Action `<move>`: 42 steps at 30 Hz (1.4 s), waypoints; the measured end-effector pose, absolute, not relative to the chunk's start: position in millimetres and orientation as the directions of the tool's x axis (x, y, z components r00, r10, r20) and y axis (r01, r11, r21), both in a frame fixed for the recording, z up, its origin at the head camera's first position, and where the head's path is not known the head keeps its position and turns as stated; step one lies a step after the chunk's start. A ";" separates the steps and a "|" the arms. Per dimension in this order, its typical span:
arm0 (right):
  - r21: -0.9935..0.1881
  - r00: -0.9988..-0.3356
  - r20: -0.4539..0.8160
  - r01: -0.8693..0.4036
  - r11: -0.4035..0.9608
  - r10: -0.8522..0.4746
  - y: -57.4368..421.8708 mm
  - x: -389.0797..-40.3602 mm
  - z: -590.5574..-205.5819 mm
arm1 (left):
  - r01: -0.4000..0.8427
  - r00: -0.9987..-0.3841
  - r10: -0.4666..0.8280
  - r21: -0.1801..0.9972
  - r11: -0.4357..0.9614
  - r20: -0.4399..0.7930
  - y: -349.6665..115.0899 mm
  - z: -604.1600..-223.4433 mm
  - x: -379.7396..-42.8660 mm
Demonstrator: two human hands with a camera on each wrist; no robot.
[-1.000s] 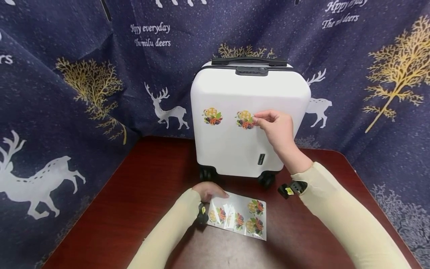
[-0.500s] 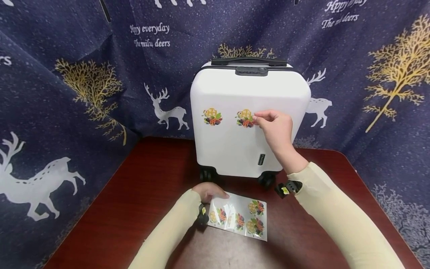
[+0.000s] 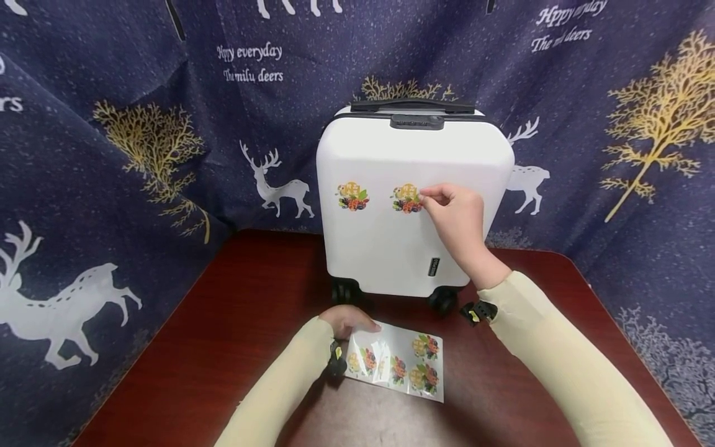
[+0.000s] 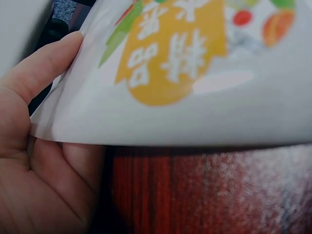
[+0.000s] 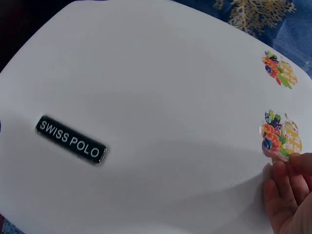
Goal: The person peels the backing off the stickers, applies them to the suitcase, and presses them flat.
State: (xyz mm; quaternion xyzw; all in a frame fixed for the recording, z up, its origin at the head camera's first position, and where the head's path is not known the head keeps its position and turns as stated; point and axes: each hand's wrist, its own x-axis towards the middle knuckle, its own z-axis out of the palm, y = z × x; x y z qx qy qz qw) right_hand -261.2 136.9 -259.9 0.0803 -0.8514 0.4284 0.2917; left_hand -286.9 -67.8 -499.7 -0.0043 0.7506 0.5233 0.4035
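Observation:
A white suitcase (image 3: pixel 380 248) stands upright on the table. Thumb and fingertips of my right hand (image 3: pixel 459 214) pinch the right edge of a fruit sticker (image 3: pixel 405 198), which lies at the suitcase front; whether it is stuck down all over I cannot tell. A matching sticker (image 3: pixel 352 196) is on the suitcase to its left. Below, my left hand (image 3: pixel 347 320) holds a glossy sticker sheet (image 3: pixel 399 335) by its upper left corner, thumb on top. In the left wrist view the sheet (image 4: pixel 161 122) bends up from the table, with fingers beneath it.
The dark red table (image 3: pixel 262 292) extends around the suitcase. Black wheels (image 3: pixel 443 300) and a black handle (image 3: pixel 413 104) are on the suitcase, plus a SWISS POLO badge (image 5: pixel 71 140). A navy cloth (image 3: pixel 268 124) printed with deer and trees hangs behind.
My right forearm has shifted slightly left, its fingers still at the sticker's edge. The left hand and the sheet have barely moved. The head view has tilted a little.

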 end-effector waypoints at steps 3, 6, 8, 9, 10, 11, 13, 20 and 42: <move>-0.671 -0.808 0.577 -0.388 0.632 0.116 137.7 -261.4 -260.8 | -0.423 -0.679 0.414 0.784 0.455 -0.607 -67.5 -500.3 -286.3; -0.676 -0.812 0.570 -0.379 0.632 0.122 137.7 -261.9 -260.7 | -0.418 -0.680 0.415 0.785 0.458 -0.604 -67.4 -500.7 -286.4; -0.679 -0.817 0.563 -0.372 0.633 0.124 137.3 -262.4 -260.2 | -0.412 -0.680 0.418 0.786 0.461 -0.602 -67.6 -500.2 -286.3; -0.680 -0.818 0.561 -0.369 0.634 0.125 137.1 -262.5 -259.8 | -0.410 -0.679 0.420 0.785 0.464 -0.602 -67.7 -499.9 -286.2; -0.681 -0.820 0.559 -0.367 0.634 0.127 136.9 -262.6 -259.3 | -0.407 -0.679 0.422 0.786 0.465 -0.601 -67.8 -499.6 -286.2; -0.682 -0.821 0.555 -0.360 0.637 0.130 136.7 -262.5 -258.8 | -0.408 -0.680 0.420 0.786 0.464 -0.601 -67.9 -499.3 -286.3; -0.679 -0.823 0.552 -0.350 0.645 0.134 136.5 -262.4 -257.9 | -0.407 -0.680 0.421 0.786 0.465 -0.601 -68.1 -498.6 -286.3; -0.654 -0.824 0.554 -0.345 0.673 0.116 136.5 -261.9 -254.7 | -0.408 -0.676 0.424 0.785 0.466 -0.603 -68.4 -499.5 -287.5; -0.603 -0.807 0.585 -0.364 0.710 0.083 142.2 -262.3 -262.1 | -0.422 -0.679 0.421 0.789 0.447 -0.602 -68.3 -501.0 -285.6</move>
